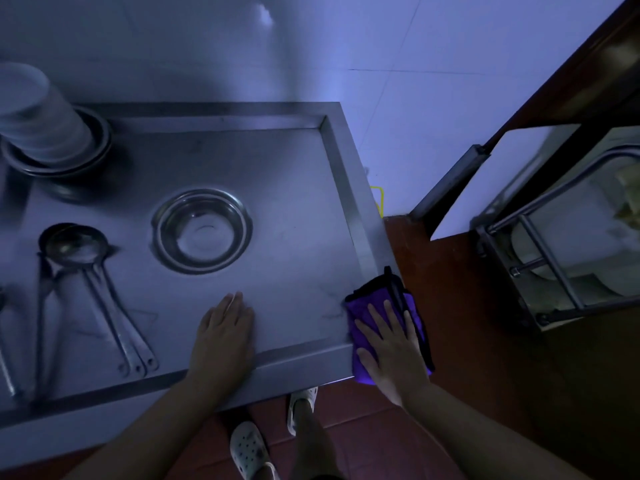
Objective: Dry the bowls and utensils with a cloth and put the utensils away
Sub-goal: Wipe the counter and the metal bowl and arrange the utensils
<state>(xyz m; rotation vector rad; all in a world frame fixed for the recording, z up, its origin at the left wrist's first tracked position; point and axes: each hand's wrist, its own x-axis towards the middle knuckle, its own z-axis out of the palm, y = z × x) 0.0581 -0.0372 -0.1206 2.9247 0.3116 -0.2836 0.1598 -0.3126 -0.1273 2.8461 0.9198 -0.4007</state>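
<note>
My right hand (388, 344) lies flat on the cloth (388, 306); I should gather it, then reach the bowl (202, 230) at ten o'clock.

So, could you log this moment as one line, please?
left hand flat on table | right hand flat on cloth | bowl untouched

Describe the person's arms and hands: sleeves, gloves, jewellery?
Both forearms are bare to the frame edge, with no sleeves in view. The left hand and right hand wear no gloves; no rings, watch or wristbands are visible. The dim bluish light and blur could hide small details.
</note>
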